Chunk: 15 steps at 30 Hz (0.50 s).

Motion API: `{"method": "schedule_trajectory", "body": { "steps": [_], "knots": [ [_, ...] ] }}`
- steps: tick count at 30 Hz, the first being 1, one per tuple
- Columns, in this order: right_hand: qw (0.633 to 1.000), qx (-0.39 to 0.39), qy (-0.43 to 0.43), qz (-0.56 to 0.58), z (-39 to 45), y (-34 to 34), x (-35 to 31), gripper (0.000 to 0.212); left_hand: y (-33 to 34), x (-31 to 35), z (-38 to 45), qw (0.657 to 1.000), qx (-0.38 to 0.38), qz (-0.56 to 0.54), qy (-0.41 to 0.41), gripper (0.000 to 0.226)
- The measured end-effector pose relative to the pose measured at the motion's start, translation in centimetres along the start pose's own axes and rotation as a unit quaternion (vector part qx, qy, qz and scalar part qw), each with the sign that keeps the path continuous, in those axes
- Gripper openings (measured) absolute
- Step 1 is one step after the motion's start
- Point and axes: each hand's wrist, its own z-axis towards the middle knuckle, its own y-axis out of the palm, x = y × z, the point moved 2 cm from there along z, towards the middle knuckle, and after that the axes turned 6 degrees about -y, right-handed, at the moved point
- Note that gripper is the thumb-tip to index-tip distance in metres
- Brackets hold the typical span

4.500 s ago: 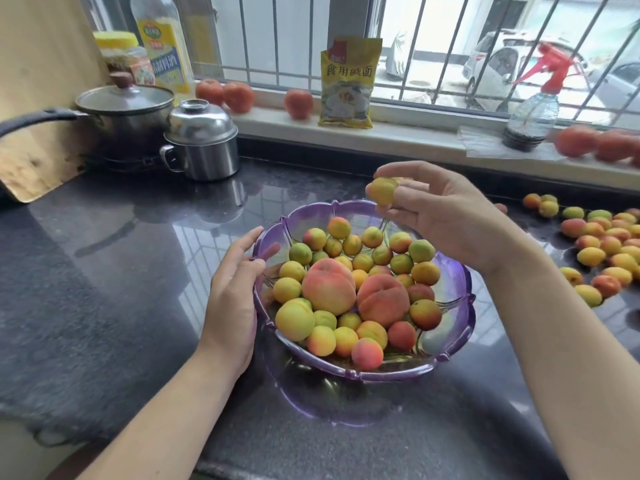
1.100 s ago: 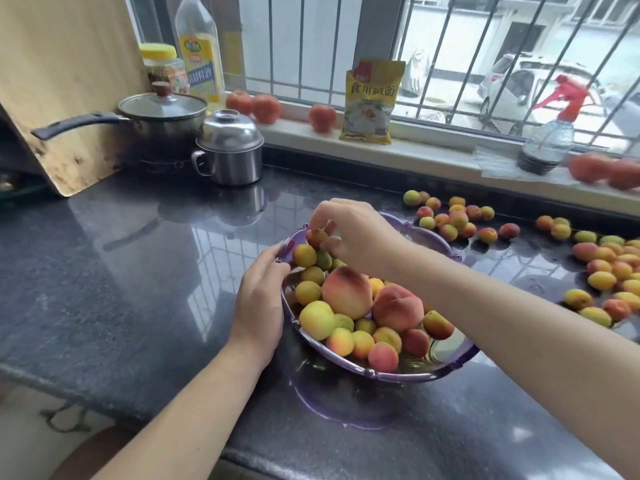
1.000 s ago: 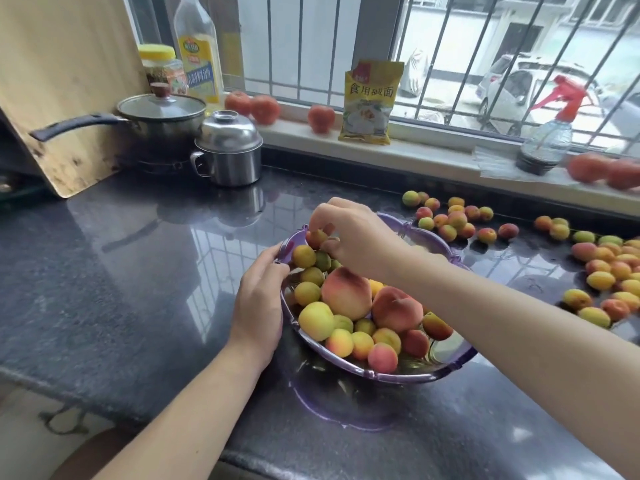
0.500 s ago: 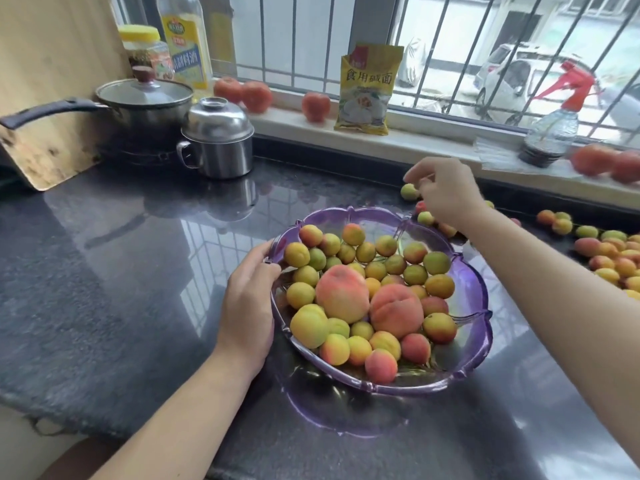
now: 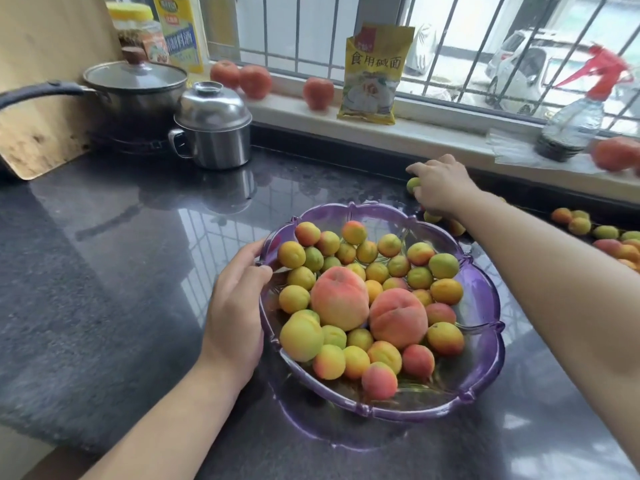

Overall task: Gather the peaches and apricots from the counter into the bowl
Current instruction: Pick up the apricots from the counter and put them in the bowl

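Our left hand [image 5: 239, 306] grips the rim of the purple bowl [image 5: 485, 344], which holds two peaches [image 5: 339, 301] among apricots. Our right hand [image 5: 440, 187] curls over a green apricot [image 5: 412, 184] on the desk [image 5: 121, 254]; whether it grips it, we cannot tell.

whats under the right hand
A green-yellow apricot shows at the fingertips of the right hand, and more apricots peek out below it. Whatever lies beneath the palm is covered.

Purple scalloped bowl [image 5: 485, 344] upright on counter, heaped with small apricots [image 5: 301, 337], two large peaches [image 5: 339, 297] on top; loose apricots [image 5: 585, 226] right of bowl, one greenish apricot [image 5: 412, 185] behind bowl
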Motion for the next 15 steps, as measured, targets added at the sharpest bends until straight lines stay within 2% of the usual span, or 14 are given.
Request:
{"method": "schedule_trajectory", "body": {
  "steps": [3, 9, 12, 15],
  "knots": [
    [0.999, -0.044, 0.005, -0.013, 0.9, 0.9, -0.2, 0.051, 0.0, -0.1, 0.0, 1.0, -0.008, -0.007, 0.001, 0.04],
    [1.0, 0.018, -0.02, 0.008, 1.2, 0.8, -0.7, 0.039, -0.3, 0.0, 0.1, 1.0, 0.001, 0.016, 0.008, 0.039],
    [0.992, 0.051, -0.014, 0.112, 0.5, -0.1, -1.0, 0.038, -0.3, 0.0, 0.0, 1.0, 0.005, 0.024, 0.011, 0.039],
    [0.952, 0.1, 0.014, 0.289, -1.4, -2.0, -1.5, 0.037, -0.2, 0.2, -0.1, 1.0, 0.007, 0.028, 0.003, 0.037]
  ]
}}
